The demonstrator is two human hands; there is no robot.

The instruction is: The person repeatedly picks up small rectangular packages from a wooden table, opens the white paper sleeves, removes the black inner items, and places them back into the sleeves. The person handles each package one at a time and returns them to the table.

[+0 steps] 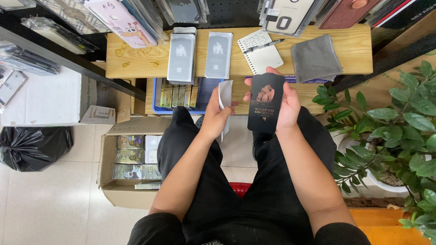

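My right hand [287, 107] holds a flat black package [266, 102] upright, its printed face toward me, above my lap. Just left of it, my left hand [217, 117] grips a thin white sheet [225, 94] by its edge, held vertically and close beside the package. Both hands hover in front of a low wooden bench [136, 56], over my black trousers.
On the bench lie two grey flat packages [181, 56], a spiral notepad with a pen [261, 51] and a grey cloth [315, 58]. A blue basket [205, 90] sits on the lower shelf. An open cardboard box [109, 177] stands at left, a potted plant [395, 131] at right.
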